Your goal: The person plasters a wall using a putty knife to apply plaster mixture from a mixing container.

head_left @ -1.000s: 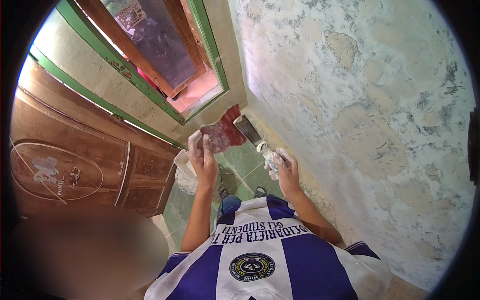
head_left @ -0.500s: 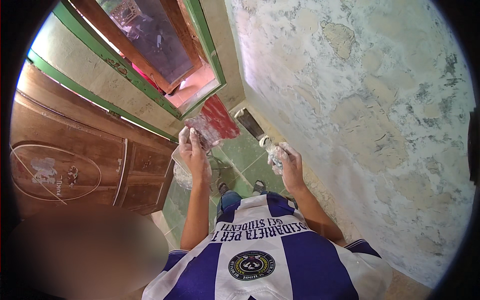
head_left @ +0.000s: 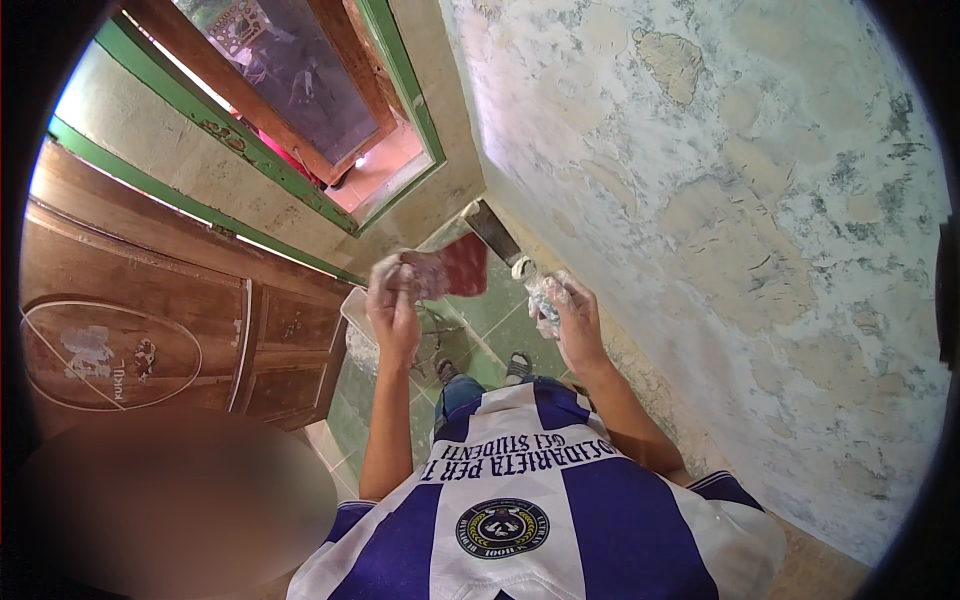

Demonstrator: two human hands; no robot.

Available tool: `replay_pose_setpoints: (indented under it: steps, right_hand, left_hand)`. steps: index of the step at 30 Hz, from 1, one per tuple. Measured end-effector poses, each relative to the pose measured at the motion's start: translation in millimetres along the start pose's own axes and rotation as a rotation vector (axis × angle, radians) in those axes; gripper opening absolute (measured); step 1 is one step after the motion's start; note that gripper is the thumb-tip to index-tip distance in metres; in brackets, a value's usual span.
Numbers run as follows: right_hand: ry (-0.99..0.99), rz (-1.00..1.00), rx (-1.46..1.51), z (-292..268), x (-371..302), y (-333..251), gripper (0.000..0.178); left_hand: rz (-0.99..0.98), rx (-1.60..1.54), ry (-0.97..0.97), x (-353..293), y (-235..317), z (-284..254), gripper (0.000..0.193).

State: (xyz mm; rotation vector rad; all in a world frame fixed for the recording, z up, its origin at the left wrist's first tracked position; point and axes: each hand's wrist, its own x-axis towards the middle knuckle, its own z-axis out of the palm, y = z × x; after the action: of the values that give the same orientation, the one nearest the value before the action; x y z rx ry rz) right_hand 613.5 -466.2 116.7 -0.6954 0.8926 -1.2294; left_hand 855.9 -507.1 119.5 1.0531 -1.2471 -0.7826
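My left hand (head_left: pixel 394 308), dusted white and a little blurred, is closed on a flat red plastering blade (head_left: pixel 462 268) smeared with pale paste. In my right hand (head_left: pixel 572 315) is a putty knife (head_left: pixel 496 232), its handle caked white and its dark metal blade pointing up and left. The knife's blade lies close beside the right edge of the red blade; whether they touch I cannot tell. Below my left hand a whitish tub (head_left: pixel 360 340) holds pale paste, partly hidden by my wrist and forearm.
A patchy plastered wall (head_left: pixel 700 250) rises along the right. On the left are a brown wooden door (head_left: pixel 200 300) and a green-framed window (head_left: pixel 290 150). Green floor tiles (head_left: pixel 490 300) lie below, with my sandalled feet (head_left: pixel 518 367) on them.
The red blade has turned and swung down and right, nearer the putty knife. My left hand has rotated with it. My right hand has shifted only slightly.
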Motion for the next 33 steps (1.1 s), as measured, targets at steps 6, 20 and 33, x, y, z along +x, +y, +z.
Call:
replay_pose_setpoints:
  steps: [6,20,33]
  right_hand:
    - [0.07,-0.124,-0.043,4,7,-12,0.025]
    - [-0.196,0.139,0.01,-14,-11,26,0.021]
    - [-0.194,0.02,0.051,-19,17,-10,0.03]
  left_hand:
    - [-0.22,-0.22,-0.036,-1,-8,8,0.02]
    - [-0.578,-0.755,-0.052,32,-3,20,0.036]
    - [-0.691,-0.5,-0.1,-10,-44,10,0.034]
